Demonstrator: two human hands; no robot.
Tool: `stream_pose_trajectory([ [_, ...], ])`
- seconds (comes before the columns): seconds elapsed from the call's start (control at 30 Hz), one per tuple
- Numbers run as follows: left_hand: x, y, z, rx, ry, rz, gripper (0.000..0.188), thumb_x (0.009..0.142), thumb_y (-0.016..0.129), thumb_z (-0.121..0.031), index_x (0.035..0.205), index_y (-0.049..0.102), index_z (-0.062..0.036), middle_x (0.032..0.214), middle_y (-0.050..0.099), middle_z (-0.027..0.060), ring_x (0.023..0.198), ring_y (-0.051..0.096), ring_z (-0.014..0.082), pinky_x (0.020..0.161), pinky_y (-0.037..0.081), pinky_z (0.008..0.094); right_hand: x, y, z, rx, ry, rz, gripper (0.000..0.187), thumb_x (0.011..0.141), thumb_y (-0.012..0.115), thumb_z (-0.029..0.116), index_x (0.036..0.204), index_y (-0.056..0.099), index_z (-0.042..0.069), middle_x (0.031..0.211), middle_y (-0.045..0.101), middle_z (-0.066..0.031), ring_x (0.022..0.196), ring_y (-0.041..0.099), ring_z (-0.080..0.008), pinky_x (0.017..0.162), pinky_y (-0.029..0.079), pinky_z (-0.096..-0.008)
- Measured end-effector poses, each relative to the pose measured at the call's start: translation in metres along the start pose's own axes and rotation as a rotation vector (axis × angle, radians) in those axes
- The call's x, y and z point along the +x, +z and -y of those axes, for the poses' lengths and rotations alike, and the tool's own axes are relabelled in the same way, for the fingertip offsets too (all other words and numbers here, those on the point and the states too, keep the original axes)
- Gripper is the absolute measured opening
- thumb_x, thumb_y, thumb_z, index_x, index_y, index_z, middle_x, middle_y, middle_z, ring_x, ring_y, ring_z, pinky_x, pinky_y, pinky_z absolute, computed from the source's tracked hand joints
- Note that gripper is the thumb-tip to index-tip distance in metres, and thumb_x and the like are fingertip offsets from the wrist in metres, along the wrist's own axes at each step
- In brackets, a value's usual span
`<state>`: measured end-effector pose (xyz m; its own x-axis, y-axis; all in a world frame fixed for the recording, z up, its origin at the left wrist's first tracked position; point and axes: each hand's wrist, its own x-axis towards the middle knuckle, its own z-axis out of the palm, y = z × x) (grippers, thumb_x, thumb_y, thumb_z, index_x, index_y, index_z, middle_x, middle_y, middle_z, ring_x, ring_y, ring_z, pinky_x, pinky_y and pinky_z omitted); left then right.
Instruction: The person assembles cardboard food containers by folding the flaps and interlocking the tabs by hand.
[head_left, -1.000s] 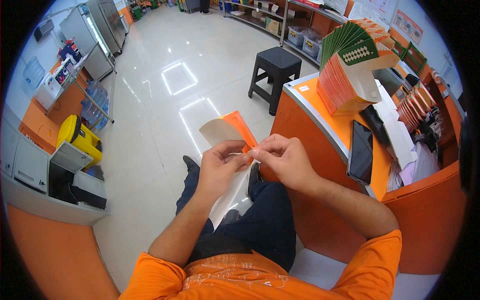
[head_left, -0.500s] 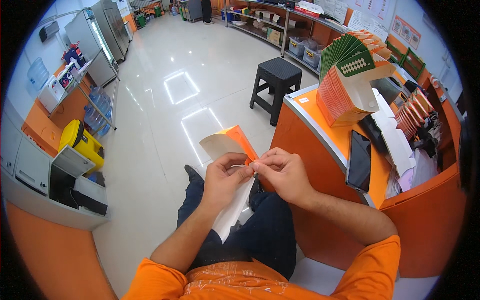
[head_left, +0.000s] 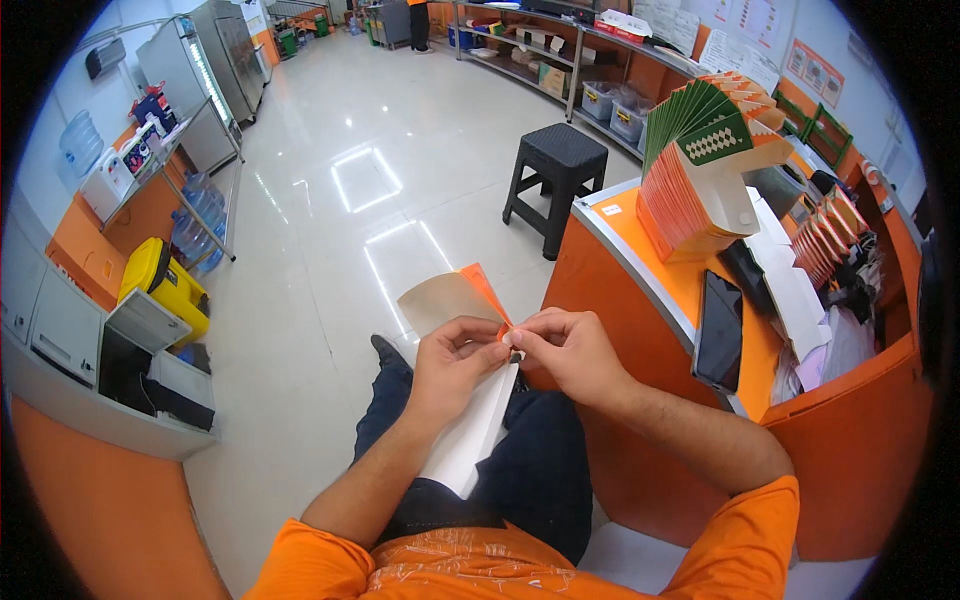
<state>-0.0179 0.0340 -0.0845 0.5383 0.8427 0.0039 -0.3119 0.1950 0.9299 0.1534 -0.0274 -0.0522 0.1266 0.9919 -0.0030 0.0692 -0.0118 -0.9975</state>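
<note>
A folding paper carton [head_left: 445,301], orange outside and tan inside, is held over my lap. My left hand [head_left: 450,365] pinches its near end with thumb and bent fingers. My right hand [head_left: 572,348] grips the same end from the right, fingertips meeting the left ones at a small folded flap. Below the hands a long white folded card piece [head_left: 470,440] slopes down over my thighs; whether it joins the carton is hidden by my left hand. On the counter [head_left: 640,237] to the right stands a nested stack of orange and green cartons [head_left: 680,200].
A black phone [head_left: 718,330] lies at the counter's near edge, beside a white open box [head_left: 790,290] and more folded cartons [head_left: 828,232]. A black stool [head_left: 558,165] stands beyond the counter. Cabinets [head_left: 70,345] and a yellow bin [head_left: 165,285] line the left.
The carton's orange panel has turned more edge-on, showing more of the tan inside. The white card piece on my lap shows wider. Both hands keep their pinch in nearly the same place.
</note>
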Motion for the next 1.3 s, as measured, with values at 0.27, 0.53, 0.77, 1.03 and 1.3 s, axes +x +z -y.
stream_pose_trajectory([
  [0.27, -0.004, 0.004, 0.005, 0.059, 0.047, -0.003, 0.026, 0.084, 0.074, 0.002, 0.107, 0.061, 0.0052, 0.102, 0.066, 0.0101, 0.095, 0.066, 0.0142, 0.085, 0.056, 0.026, 0.002, -0.005, -0.004, -0.288, -0.182, -0.035, 0.017, 0.082, 0.073, 0.013, 0.091, 0.072, -0.002, 0.091, 0.069, -0.0124, 0.083, 0.069, -0.02, 0.07, 0.056, -0.0316],
  [0.53, -0.004, 0.01, 0.004, 0.02, 0.034, 0.022, 0.026, 0.086, 0.072, 0.001, 0.109, 0.059, 0.0046, 0.106, 0.065, 0.0115, 0.097, 0.066, 0.0163, 0.087, 0.056, 0.0279, 0.001, -0.007, -0.001, -0.454, -0.271, -0.05, 0.013, 0.083, 0.073, 0.011, 0.084, 0.066, -0.001, 0.09, 0.062, -0.0093, 0.081, 0.064, -0.0157, 0.072, 0.052, -0.0274],
  [0.77, -0.004, 0.005, 0.007, 0.011, 0.002, 0.01, 0.027, 0.088, 0.071, 0.0, 0.111, 0.057, 0.0056, 0.106, 0.064, 0.0115, 0.098, 0.067, 0.017, 0.086, 0.058, 0.0287, 0.002, -0.008, -0.005, -0.522, -0.365, -0.013, 0.012, 0.081, 0.072, 0.011, 0.082, 0.064, 0.001, 0.097, 0.059, -0.0094, 0.089, 0.062, -0.0186, 0.074, 0.05, -0.0287],
  [1.03, -0.007, 0.012, 0.001, 0.038, -0.025, 0.002, 0.026, 0.089, 0.07, -0.004, 0.111, 0.058, 0.0043, 0.107, 0.064, 0.011, 0.096, 0.067, 0.0162, 0.083, 0.058, 0.0271, 0.001, -0.007, 0.001, -0.434, -0.265, -0.02, 0.014, 0.081, 0.072, 0.009, 0.084, 0.062, -0.001, 0.094, 0.059, -0.0102, 0.084, 0.064, -0.0193, 0.075, 0.052, -0.0303],
  [1.3, -0.004, 0.006, 0.012, -0.017, -0.038, -0.056, 0.023, 0.089, 0.068, 0.0, 0.11, 0.058, 0.0049, 0.106, 0.065, 0.0115, 0.094, 0.068, 0.016, 0.082, 0.058, 0.026, 0.001, -0.008, 0.002, -0.491, -0.274, -0.002, 0.011, 0.081, 0.073, 0.01, 0.087, 0.071, 0.0, 0.097, 0.062, -0.0104, 0.09, 0.064, -0.0201, 0.078, 0.052, -0.0303],
])
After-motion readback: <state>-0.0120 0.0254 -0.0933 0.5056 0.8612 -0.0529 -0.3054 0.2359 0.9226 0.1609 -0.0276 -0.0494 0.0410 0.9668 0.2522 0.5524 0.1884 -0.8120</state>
